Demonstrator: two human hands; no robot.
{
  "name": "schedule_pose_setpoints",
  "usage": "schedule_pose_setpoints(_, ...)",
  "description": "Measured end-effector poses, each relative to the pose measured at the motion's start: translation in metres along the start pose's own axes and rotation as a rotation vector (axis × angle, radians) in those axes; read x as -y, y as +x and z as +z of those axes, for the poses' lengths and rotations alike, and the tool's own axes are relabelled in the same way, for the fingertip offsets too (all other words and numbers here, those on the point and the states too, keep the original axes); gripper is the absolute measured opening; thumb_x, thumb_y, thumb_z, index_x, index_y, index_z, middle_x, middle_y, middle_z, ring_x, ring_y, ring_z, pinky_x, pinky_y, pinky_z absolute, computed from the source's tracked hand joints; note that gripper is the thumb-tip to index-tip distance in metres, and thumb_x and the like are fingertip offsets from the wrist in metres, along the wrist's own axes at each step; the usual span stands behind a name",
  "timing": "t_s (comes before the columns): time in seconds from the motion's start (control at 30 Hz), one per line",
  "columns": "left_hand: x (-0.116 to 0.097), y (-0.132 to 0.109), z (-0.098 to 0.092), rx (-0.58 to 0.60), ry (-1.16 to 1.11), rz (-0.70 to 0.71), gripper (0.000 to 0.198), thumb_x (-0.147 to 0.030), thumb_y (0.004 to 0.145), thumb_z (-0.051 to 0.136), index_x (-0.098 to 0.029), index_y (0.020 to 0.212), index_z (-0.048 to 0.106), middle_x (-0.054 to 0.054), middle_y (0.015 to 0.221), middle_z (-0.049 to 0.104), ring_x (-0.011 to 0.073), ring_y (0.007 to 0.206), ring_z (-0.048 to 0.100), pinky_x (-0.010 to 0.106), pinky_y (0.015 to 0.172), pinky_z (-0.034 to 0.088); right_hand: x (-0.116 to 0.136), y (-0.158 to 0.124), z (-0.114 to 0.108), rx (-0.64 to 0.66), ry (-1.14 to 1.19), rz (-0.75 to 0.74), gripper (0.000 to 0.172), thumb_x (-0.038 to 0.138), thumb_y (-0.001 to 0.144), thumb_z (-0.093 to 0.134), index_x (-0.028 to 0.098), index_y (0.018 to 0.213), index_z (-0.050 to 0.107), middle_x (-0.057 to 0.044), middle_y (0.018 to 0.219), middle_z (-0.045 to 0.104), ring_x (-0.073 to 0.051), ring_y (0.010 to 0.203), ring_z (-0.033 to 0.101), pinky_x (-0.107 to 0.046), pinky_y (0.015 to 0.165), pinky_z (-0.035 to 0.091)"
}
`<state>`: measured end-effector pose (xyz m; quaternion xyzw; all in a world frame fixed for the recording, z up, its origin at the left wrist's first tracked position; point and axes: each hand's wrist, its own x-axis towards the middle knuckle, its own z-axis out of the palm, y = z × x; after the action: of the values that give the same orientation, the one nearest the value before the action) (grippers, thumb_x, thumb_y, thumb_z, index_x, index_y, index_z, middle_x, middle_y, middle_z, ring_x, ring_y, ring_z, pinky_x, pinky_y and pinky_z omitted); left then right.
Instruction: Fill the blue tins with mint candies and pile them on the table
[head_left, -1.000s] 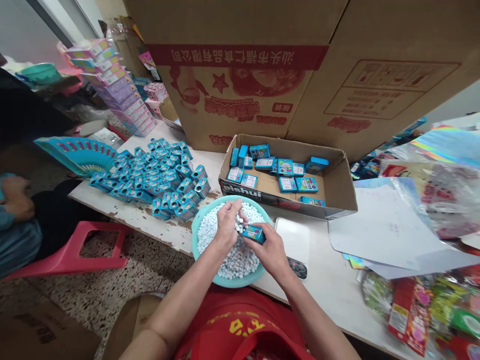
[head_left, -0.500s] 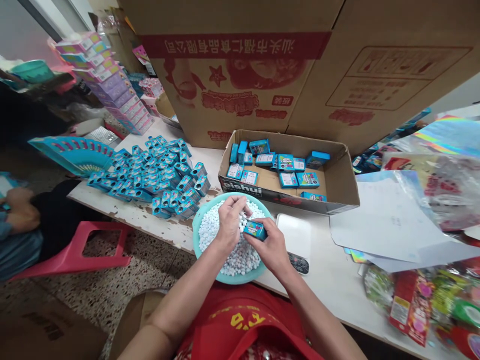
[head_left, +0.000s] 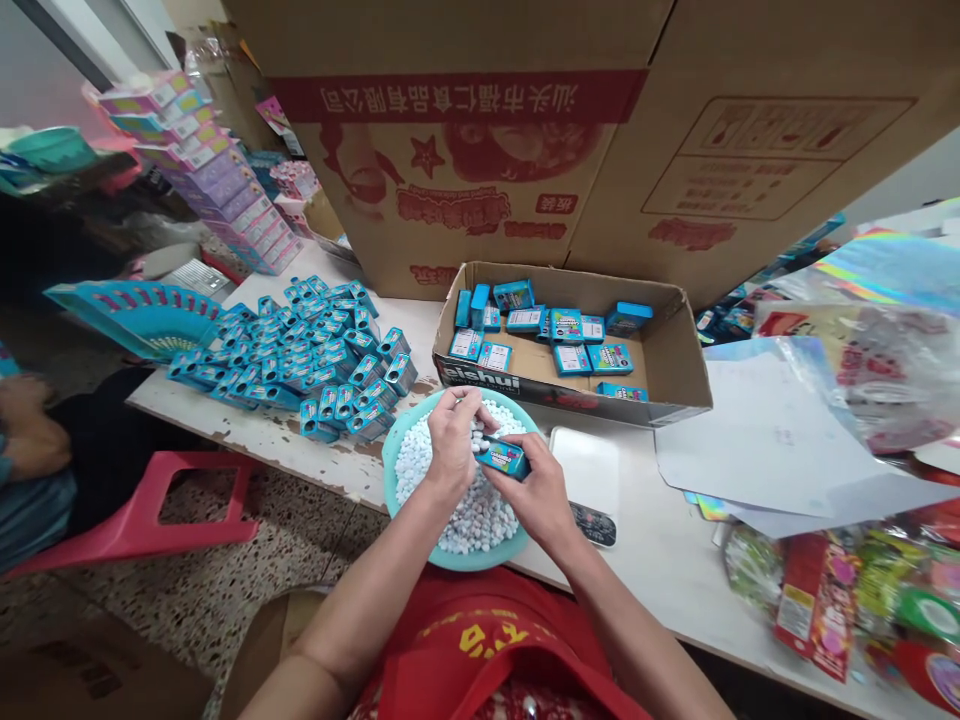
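Note:
My right hand grips a small blue candy box over a teal bowl full of small white candies. My left hand is cupped at the open end of that box, fingers pinched around several white candies. Both hands meet above the middle of the bowl, which sits at the table's near edge. A heap of the same small blue boxes lies on the table to the left. A low cardboard tray behind the bowl holds several more blue boxes.
A big printed carton stands behind the tray. A white scale lies right of the bowl, with papers and candy bags farther right. At left are a blue fan, a pink stool and another person's arm.
Both hands have stayed over the bowl. My left fingers have shifted a little at the box's open end, and the box has tilted slightly. The view has drifted a bit.

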<state>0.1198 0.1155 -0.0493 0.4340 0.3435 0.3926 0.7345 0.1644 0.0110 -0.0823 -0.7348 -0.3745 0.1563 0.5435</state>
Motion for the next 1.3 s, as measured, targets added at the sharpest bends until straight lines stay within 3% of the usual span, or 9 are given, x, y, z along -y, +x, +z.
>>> schedule_pose_setpoints(0.43, -0.002, -0.005, 0.001, 0.008, 0.027, 0.006, 0.021, -0.036, 0.072, 0.065, -0.018, 0.073, 0.055, -0.003, 0.058, 0.056, 0.0104, 0.051, 0.055, 0.024, 0.057, 0.043, 0.000, -0.002, 0.001, -0.015, 0.034, 0.010, 0.020, 0.026, 0.070, 0.066, 0.023, 0.089, 0.059, -0.003, 0.087, 0.062, -0.022, 0.086, 0.059, -0.034, 0.078, 0.046)
schedule_pose_setpoints(0.8, -0.019, -0.021, 0.009, 0.107, 0.035, 0.033, 0.022, -0.037, 0.072, 0.066, -0.019, 0.079, 0.057, -0.002, 0.061, 0.057, 0.0111, 0.053, 0.056, 0.025, 0.060, 0.046, 0.005, -0.007, -0.003, -0.039, 0.159, 0.000, 0.024, 0.026, 0.071, 0.069, 0.024, 0.093, 0.060, -0.003, 0.091, 0.062, -0.021, 0.089, 0.058, -0.034, 0.080, 0.046)
schedule_pose_setpoints(0.9, -0.015, -0.013, 0.005, 0.101, 0.052, 0.022, 0.022, -0.038, 0.072, 0.065, -0.019, 0.077, 0.056, -0.002, 0.060, 0.056, 0.0110, 0.053, 0.056, 0.025, 0.058, 0.046, -0.004, -0.007, -0.006, -0.009, 0.208, 0.075, 0.024, 0.029, 0.069, 0.071, 0.022, 0.091, 0.061, -0.002, 0.089, 0.062, -0.021, 0.087, 0.060, -0.034, 0.079, 0.047)
schedule_pose_setpoints(0.97, -0.009, 0.000, -0.006, 0.054, 0.106, 0.102, 0.021, -0.039, 0.076, 0.062, -0.019, 0.080, 0.056, -0.003, 0.061, 0.057, 0.0115, 0.054, 0.056, 0.025, 0.060, 0.047, -0.010, -0.009, -0.013, -0.023, 0.241, 0.116, 0.029, 0.032, 0.069, 0.072, 0.023, 0.093, 0.062, -0.003, 0.091, 0.063, -0.021, 0.087, 0.060, -0.034, 0.079, 0.047)
schedule_pose_setpoints(1.03, 0.003, 0.019, -0.023, 0.024, 0.289, 0.205, 0.021, -0.040, 0.080, 0.057, -0.020, 0.084, 0.057, -0.001, 0.066, 0.059, 0.0133, 0.063, 0.059, 0.027, 0.064, 0.048, -0.016, -0.012, -0.022, -0.069, 0.257, 0.134, 0.032, 0.035, 0.069, 0.073, 0.023, 0.097, 0.061, -0.003, 0.095, 0.063, -0.021, 0.087, 0.061, -0.033, 0.077, 0.048)
schedule_pose_setpoints(1.1, 0.020, 0.037, -0.041, 0.070, 0.631, 0.223, 0.019, -0.038, 0.082, 0.054, -0.019, 0.084, 0.059, 0.002, 0.077, 0.063, 0.0164, 0.077, 0.060, 0.030, 0.074, 0.048, -0.021, -0.015, -0.030, -0.105, 0.230, 0.146, 0.033, 0.037, 0.068, 0.073, 0.023, 0.096, 0.062, -0.003, 0.093, 0.062, -0.020, 0.084, 0.060, -0.033, 0.075, 0.048)
schedule_pose_setpoints(1.2, 0.050, 0.051, -0.059, 0.302, 1.179, 0.222, 0.019, -0.031, 0.083, 0.054, -0.017, 0.093, 0.063, 0.008, 0.103, 0.063, 0.0225, 0.103, 0.054, 0.037, 0.095, 0.040, -0.026, -0.018, -0.036, -0.095, 0.175, 0.169, 0.031, 0.038, 0.067, 0.074, 0.022, 0.092, 0.063, -0.003, 0.090, 0.063, -0.020, 0.082, 0.060, -0.033, 0.074, 0.048)
schedule_pose_setpoints(1.3, 0.068, 0.046, -0.062, 0.477, 1.556, 0.292, 0.031, -0.038, 0.086, 0.051, -0.017, 0.106, 0.061, 0.011, 0.115, 0.058, 0.0269, 0.112, 0.047, 0.042, 0.098, 0.037, -0.030, -0.022, -0.036, -0.083, 0.174, 0.204, 0.033, 0.040, 0.069, 0.073, 0.022, 0.095, 0.063, -0.003, 0.090, 0.063, -0.020, 0.080, 0.060, -0.032, 0.072, 0.048)
